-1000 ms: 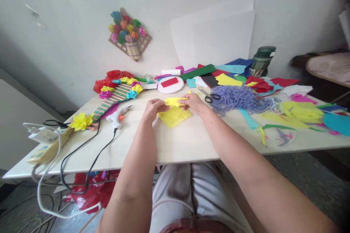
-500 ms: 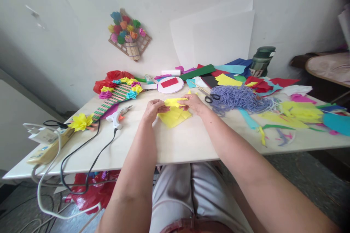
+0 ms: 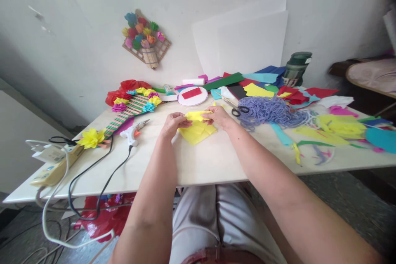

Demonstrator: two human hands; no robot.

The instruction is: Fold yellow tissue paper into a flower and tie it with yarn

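Note:
Between my hands is a sheet of yellow crepe paper (image 3: 198, 133), its top edge folded over and its lower part hanging down toward the table. My left hand (image 3: 177, 123) pinches the fold at its left end, and my right hand (image 3: 217, 116) grips it at the right end. Just beyond the paper lies a white oval fan-shaped piece (image 3: 200, 101) with a red rectangle (image 3: 192, 93) on it. Black-handled scissors (image 3: 240, 110) rest to the right of my right hand.
Left of my arms lie a glue gun (image 3: 131, 133), a yellow paper flower (image 3: 92, 137), a woven fan with paper flowers (image 3: 130, 111) and a power strip (image 3: 58, 169) with cables. To the right are purple yarn (image 3: 272, 111), coloured paper scraps (image 3: 340, 126) and a dark green bottle (image 3: 297, 70).

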